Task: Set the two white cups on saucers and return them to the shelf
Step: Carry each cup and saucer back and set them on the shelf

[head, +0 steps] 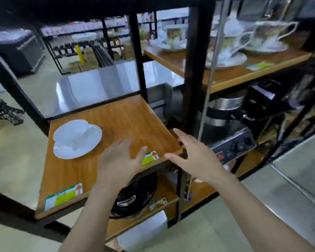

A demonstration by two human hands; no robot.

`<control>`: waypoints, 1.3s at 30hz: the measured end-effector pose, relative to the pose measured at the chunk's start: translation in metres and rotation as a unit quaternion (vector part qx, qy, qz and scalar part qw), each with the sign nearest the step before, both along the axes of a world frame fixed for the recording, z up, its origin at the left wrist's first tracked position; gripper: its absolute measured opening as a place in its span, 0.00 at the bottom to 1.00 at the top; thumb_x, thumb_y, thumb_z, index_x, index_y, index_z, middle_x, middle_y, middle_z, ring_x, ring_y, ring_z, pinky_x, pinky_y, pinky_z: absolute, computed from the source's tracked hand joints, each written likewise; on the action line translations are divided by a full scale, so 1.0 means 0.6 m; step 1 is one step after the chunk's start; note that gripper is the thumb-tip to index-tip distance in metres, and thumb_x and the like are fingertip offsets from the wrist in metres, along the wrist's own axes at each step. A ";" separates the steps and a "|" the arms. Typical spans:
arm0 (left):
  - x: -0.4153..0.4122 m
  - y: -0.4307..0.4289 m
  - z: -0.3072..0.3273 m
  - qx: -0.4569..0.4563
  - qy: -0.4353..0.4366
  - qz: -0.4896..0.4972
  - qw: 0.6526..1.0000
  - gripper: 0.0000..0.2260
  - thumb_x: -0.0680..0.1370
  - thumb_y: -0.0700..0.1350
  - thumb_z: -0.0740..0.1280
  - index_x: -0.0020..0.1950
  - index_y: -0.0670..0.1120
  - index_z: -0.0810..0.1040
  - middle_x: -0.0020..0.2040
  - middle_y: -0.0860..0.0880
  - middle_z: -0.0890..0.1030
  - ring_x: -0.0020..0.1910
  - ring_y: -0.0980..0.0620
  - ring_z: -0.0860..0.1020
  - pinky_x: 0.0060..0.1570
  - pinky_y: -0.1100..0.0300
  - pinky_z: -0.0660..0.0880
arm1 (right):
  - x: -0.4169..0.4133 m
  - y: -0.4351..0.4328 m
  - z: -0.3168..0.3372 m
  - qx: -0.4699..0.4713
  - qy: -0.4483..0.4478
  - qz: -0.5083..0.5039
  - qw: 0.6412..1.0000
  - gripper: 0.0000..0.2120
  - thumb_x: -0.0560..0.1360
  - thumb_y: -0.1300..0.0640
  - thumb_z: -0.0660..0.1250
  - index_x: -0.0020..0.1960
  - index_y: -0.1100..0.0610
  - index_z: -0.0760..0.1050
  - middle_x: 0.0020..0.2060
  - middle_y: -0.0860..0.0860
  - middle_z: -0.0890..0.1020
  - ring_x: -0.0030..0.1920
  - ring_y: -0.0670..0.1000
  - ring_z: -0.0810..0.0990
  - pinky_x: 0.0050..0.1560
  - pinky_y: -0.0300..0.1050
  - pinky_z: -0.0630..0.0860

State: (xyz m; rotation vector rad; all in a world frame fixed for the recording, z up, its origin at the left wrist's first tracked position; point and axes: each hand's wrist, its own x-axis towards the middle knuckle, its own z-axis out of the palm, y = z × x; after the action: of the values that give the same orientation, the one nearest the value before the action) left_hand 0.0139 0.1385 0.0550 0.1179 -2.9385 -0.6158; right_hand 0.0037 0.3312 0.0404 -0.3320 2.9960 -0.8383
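One white cup (76, 132) stands on a white saucer (69, 151) at the left of the wooden shelf board (120, 117). My left hand (120, 160) hovers open over the shelf's front part, right of the saucer and apart from it. Just past the board's right front corner, my right hand (193, 155) is open too, fingers spread, holding nothing. I see no second plain white cup or saucer. The picture is blurred by motion.
Black metal posts (196, 66) frame the shelf. A higher wooden shelf (231, 75) at right carries patterned cups on saucers. Below lie a dark pan (135, 195) and an appliance with knobs (233, 144). A steel table (105, 82) stands behind the rack.
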 end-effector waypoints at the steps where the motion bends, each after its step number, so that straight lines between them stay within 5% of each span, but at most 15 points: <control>1: 0.015 0.031 -0.004 0.000 0.000 -0.023 1.000 0.24 0.76 0.62 0.59 0.68 0.51 0.72 0.67 0.48 0.75 0.65 0.46 0.73 0.59 0.54 0.69 | 0.024 0.034 -0.005 -0.001 -0.002 -0.009 1.000 0.37 0.73 0.33 0.58 0.76 0.43 0.49 0.71 0.47 0.68 0.67 0.51 0.71 0.61 0.50 0.72; 4: 0.061 0.134 -0.019 0.002 -0.004 -0.103 0.995 0.23 0.76 0.61 0.60 0.67 0.52 0.73 0.63 0.50 0.78 0.61 0.48 0.77 0.53 0.55 0.73 | 0.098 0.143 -0.017 -0.006 -0.007 -0.060 0.998 0.36 0.74 0.35 0.58 0.76 0.45 0.51 0.72 0.48 0.68 0.69 0.52 0.69 0.64 0.52 0.71; 14: 0.238 0.542 -0.065 -0.030 -0.076 -0.359 0.930 0.23 0.75 0.63 0.60 0.67 0.55 0.71 0.65 0.52 0.77 0.62 0.48 0.76 0.57 0.53 0.74 | 0.423 0.520 -0.071 0.032 -0.077 -0.305 0.949 0.33 0.74 0.36 0.60 0.74 0.49 0.60 0.68 0.54 0.73 0.68 0.56 0.71 0.65 0.53 0.70; 19: 0.349 0.744 -0.066 -0.058 -0.070 -0.483 0.871 0.23 0.74 0.64 0.60 0.67 0.57 0.71 0.66 0.53 0.77 0.64 0.49 0.75 0.57 0.56 0.73 | 0.609 0.670 -0.069 0.072 -0.110 -0.430 0.893 0.32 0.74 0.36 0.59 0.74 0.49 0.60 0.68 0.54 0.73 0.67 0.57 0.72 0.62 0.51 0.71; 28: 0.480 1.052 -0.091 -0.040 -0.083 -0.629 0.772 0.23 0.75 0.58 0.64 0.68 0.50 0.73 0.66 0.49 0.77 0.66 0.50 0.73 0.59 0.61 0.67 | 0.834 0.873 -0.099 -0.003 -0.108 -0.599 0.793 0.35 0.73 0.35 0.61 0.75 0.49 0.57 0.72 0.50 0.68 0.69 0.53 0.70 0.63 0.48 0.69; 39: 0.680 1.413 -0.092 -0.081 -0.088 -0.740 0.662 0.26 0.74 0.65 0.58 0.68 0.54 0.71 0.66 0.52 0.77 0.64 0.48 0.75 0.58 0.55 0.70 | 1.055 1.124 -0.083 0.009 -0.150 -0.718 0.680 0.31 0.74 0.38 0.62 0.72 0.49 0.62 0.66 0.50 0.74 0.63 0.54 0.75 0.58 0.50 0.73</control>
State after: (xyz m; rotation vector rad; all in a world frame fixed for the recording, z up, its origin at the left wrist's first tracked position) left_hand 0.4216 0.9864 -0.0003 -2.4520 -2.5002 -0.3710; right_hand 0.6370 1.0058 -0.0092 2.1188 2.3549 -0.6263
